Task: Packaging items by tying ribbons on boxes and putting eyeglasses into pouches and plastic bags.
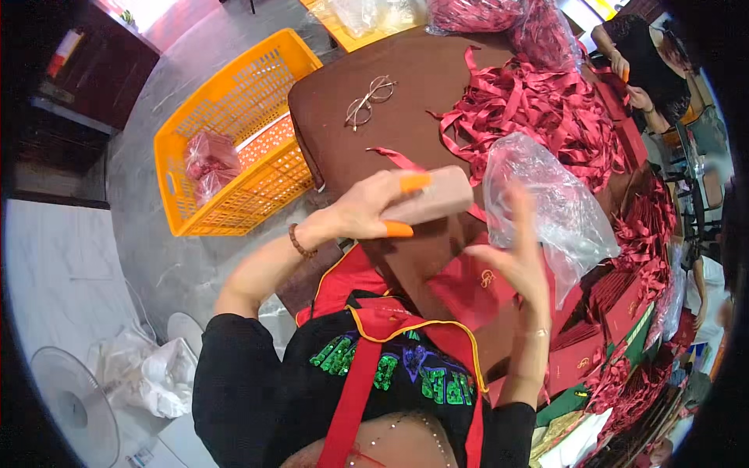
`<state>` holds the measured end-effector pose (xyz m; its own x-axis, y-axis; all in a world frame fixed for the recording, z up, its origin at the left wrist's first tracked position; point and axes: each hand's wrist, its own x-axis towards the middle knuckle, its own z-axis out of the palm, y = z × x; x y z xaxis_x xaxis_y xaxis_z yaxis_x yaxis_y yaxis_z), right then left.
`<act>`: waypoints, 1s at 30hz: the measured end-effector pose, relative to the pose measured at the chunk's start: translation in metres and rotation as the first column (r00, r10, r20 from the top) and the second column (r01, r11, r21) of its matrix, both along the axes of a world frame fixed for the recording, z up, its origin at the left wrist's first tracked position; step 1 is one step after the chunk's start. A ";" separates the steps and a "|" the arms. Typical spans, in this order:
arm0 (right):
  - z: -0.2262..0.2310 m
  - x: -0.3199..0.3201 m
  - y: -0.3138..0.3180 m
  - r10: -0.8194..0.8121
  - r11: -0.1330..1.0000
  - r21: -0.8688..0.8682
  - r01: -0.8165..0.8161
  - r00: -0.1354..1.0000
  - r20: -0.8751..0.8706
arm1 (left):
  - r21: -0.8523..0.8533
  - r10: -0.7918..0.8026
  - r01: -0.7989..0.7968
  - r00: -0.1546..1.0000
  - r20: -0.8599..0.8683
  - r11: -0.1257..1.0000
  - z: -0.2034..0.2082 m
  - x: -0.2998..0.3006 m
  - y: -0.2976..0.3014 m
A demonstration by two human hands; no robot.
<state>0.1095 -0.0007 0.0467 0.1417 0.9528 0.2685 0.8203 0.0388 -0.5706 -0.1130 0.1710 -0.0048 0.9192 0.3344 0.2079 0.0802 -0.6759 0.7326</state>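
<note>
In the head view, with 12 o'clock at the top edge, the left hand [365, 204], near the centre, grips a blurred, pale pink block [446, 192] between thumb and fingers, both tipped with orange finger cots [399, 228]. The block is held above the brown tablecloth [413, 70]. The right hand [516, 261], toward 4 o'clock, is empty, its thumb and fingers spread wide.

Just beside its thumb is a red gift packet [464, 292] with a gold mark; the clear plastic bag [562, 222] lies at 3 o'clock.

As for progress, the rows of red packets at 4 o'clock [577, 363], with ribbon among them, look to be the finished part. The big heap of loose red ribbons [538, 117] at 2 o'clock suggests plenty remains. At 10 o'clock, wrapped red bundles [211, 156] sit inside the yellow crate [234, 214], apparently already packed.
</note>
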 end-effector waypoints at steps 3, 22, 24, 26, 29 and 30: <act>-0.032 -0.005 0.024 0.119 0.990 -0.051 -0.129 0.979 -0.168 | 0.160 -0.177 0.163 0.981 0.079 0.974 0.006 0.004 -0.011; -0.099 0.001 0.061 -0.005 0.994 -0.091 -0.057 0.819 -0.574 | -0.056 -0.005 -0.005 0.984 -0.177 0.998 -0.008 0.029 0.052; -0.103 0.002 0.063 0.012 0.994 -0.083 -0.070 0.828 -0.560 | -0.052 0.003 -0.010 0.991 -0.135 0.999 -0.008 0.031 0.059; -0.101 0.000 0.068 -0.029 0.996 -0.086 -0.030 0.793 -0.608 | -0.032 -0.088 0.082 0.969 -0.232 0.996 -0.002 0.035 0.068; -0.101 -0.002 0.068 -0.026 0.996 -0.086 -0.016 0.882 -0.471 | -0.182 -0.065 0.025 0.975 -0.214 0.983 -0.001 0.038 0.075; -0.104 -0.002 0.069 -0.033 0.998 -0.063 0.004 0.883 -0.468 | -0.165 -0.084 0.046 0.970 -0.228 0.985 -0.002 0.039 0.078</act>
<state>0.1071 0.0680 -0.0577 0.2548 0.9606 0.1106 0.4568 -0.0188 -0.8894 -0.0741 0.2494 -0.0064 0.9568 0.2833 -0.0655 0.2212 -0.5629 0.7964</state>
